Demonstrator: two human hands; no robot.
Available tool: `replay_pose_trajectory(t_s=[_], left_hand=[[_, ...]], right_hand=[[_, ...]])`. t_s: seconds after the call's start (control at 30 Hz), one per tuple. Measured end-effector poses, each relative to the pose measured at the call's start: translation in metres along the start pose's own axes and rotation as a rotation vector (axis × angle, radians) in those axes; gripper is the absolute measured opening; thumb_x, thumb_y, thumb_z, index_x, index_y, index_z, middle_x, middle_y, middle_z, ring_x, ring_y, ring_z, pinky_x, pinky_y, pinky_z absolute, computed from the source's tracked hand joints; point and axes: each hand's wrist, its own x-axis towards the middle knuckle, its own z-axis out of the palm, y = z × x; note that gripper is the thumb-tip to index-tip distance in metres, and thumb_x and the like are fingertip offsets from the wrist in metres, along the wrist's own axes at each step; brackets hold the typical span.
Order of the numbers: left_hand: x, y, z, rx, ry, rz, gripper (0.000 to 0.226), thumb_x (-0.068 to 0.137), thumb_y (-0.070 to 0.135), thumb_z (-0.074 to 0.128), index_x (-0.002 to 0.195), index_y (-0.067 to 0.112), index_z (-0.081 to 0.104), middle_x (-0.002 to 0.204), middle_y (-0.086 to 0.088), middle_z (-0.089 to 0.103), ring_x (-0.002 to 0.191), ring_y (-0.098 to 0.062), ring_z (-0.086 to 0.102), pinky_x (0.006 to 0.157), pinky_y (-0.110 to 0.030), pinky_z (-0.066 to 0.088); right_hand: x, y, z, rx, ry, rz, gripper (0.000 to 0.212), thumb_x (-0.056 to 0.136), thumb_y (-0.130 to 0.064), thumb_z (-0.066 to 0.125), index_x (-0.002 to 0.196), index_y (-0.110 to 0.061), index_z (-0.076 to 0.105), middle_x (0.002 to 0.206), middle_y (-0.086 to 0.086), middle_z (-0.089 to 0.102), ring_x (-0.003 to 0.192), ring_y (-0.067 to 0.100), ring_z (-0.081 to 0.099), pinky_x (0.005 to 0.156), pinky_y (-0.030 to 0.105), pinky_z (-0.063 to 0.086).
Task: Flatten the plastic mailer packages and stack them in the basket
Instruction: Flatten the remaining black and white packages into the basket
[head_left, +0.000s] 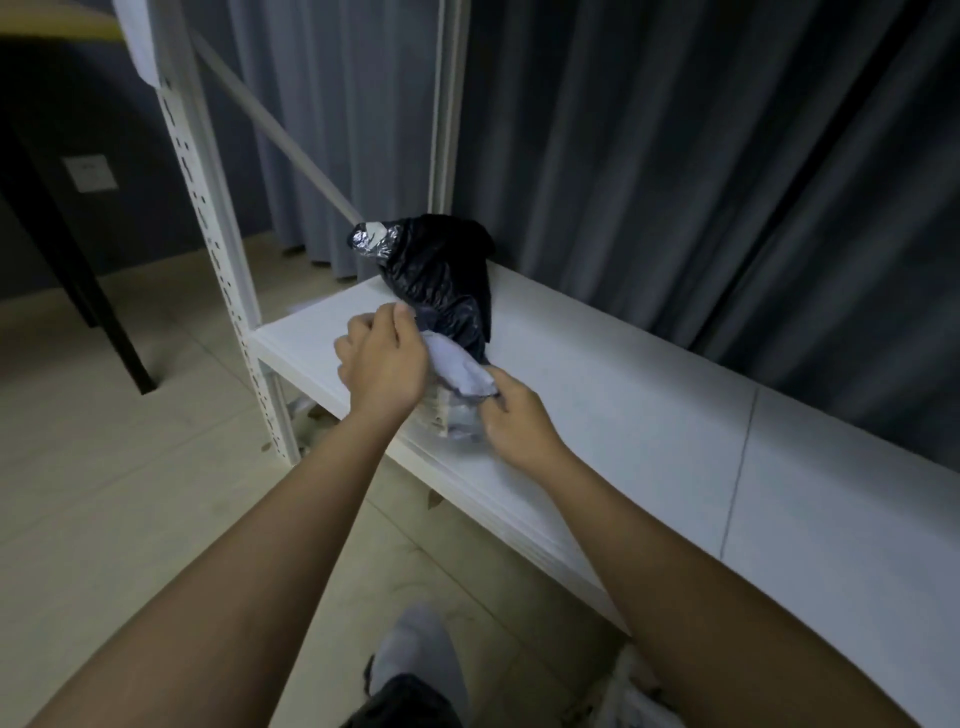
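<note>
Black, crinkled, glossy plastic mailer (441, 275), silver foil-like and white at its upper left end (370, 240). Pale lavender-grey flap (457, 369) at its lower end. White shelf board (649, 415) with a thin dark seam line (737, 467). White shelf upright (208, 208) patterned with rows of small dark slots. Blue-grey curtain (675, 156) in vertical folds. Beige floor tiles (130, 467) with lighter grout lines. Black table leg (78, 280). White wall plate (91, 173) on a dark grey wall. Light grey sock (415, 654).

place: storage room | cues: white slotted metal shelving (223, 270); grey curtains (675, 156); tiled floor (104, 467)
</note>
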Motion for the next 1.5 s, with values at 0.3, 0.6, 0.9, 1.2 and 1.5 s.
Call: replay_pose_trajectory(t_s=[0.3, 0.6, 0.9, 1.2, 1.5], left_hand=[[-0.11, 0.1, 0.041, -0.382, -0.299, 0.237, 0.024, 0.102, 0.03, 0.038, 0.1, 0.012, 0.054, 0.105, -0.011, 0.06, 0.102, -0.026, 0.057, 0.083, -0.034, 0.041], [-0.279, 0.186, 0.134, -0.408, -0.754, 0.276, 0.033, 0.095, 0.045, 0.05, 0.106, 0.014, 0.049, 0.098, 0.0, 0.06, 0.091, -0.014, 0.058, 0.077, -0.027, 0.043], [-0.346, 0.168, 0.227, -0.238, -0.66, 0.225, 0.022, 0.099, 0.037, 0.046, 0.107, 0.016, 0.045, 0.105, -0.008, 0.059, 0.104, -0.036, 0.058, 0.079, -0.034, 0.041], [-0.39, 0.137, 0.273, 0.41, -0.805, 0.662, 0.055, 0.102, 0.045, 0.019, 0.153, 0.022, 0.016, 0.161, -0.007, -0.002, 0.147, -0.027, -0.008, 0.118, -0.048, -0.003], [-0.405, 0.111, 0.294, 0.693, -0.801, 0.816, 0.056, 0.102, 0.044, 0.007, 0.153, 0.025, -0.005, 0.16, -0.008, -0.015, 0.145, -0.027, -0.02, 0.115, -0.051, -0.015]], right_hand=[[-0.129, 0.007, -0.166, 0.506, 0.351, 0.336, 0.023, 0.099, -0.02, 0.046, 0.109, -0.013, 0.065, 0.11, 0.011, 0.07, 0.092, 0.025, 0.068, 0.079, 0.037, 0.054], [-0.28, 0.059, -0.279, 0.238, 0.851, 0.343, 0.026, 0.102, -0.033, 0.04, 0.098, -0.015, 0.059, 0.091, 0.002, 0.067, 0.083, 0.019, 0.063, 0.071, 0.029, 0.05], [-0.343, 0.163, -0.312, -0.111, 0.761, 0.629, 0.034, 0.103, -0.03, 0.037, 0.085, -0.005, 0.052, 0.089, 0.014, 0.058, 0.083, 0.026, 0.052, 0.068, 0.03, 0.033], [-0.355, 0.218, -0.311, -0.34, 0.686, 0.738, 0.038, 0.101, -0.028, 0.043, 0.13, -0.004, 0.048, 0.126, 0.022, 0.053, 0.113, 0.036, 0.051, 0.087, 0.037, 0.042], [-0.336, 0.221, -0.29, -0.736, -0.001, 0.52, 0.051, 0.104, -0.039, 0.014, 0.154, -0.029, 0.008, 0.162, 0.002, -0.006, 0.147, 0.022, -0.014, 0.119, 0.041, -0.008]])
